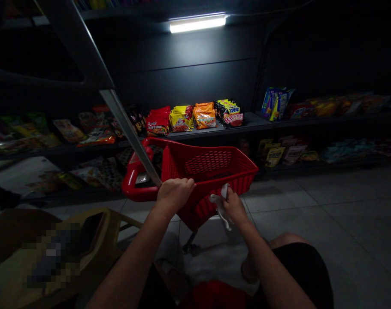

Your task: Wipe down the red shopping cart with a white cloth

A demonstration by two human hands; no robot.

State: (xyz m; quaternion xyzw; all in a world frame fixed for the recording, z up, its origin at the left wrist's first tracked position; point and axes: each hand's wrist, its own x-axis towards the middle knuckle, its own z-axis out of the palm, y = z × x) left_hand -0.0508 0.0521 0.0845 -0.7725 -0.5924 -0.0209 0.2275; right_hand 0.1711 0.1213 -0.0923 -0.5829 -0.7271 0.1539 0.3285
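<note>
A small red plastic shopping cart (211, 185) with perforated walls stands in front of me. My left hand (176, 195) is closed over its near top rim, close to the handle end. Pinched in my right hand (234, 208) is a crumpled white cloth (219, 200), held at the outer face of the cart's near side. Part of the cloth hangs below my fingers. The red handle (140, 193) is at the left, where a grey metal pole (127, 126) slants down to the cart beside my left hand.
Behind the cart, a dark shelf (195, 134) bears red, yellow, orange and black noodle packs (204, 116). Snack bags (275, 105) stand farther right, beneath a lit tube lamp (198, 23). A yellowish stool (110, 227) with blurred items is at lower left. The floor is grey tile (350, 214).
</note>
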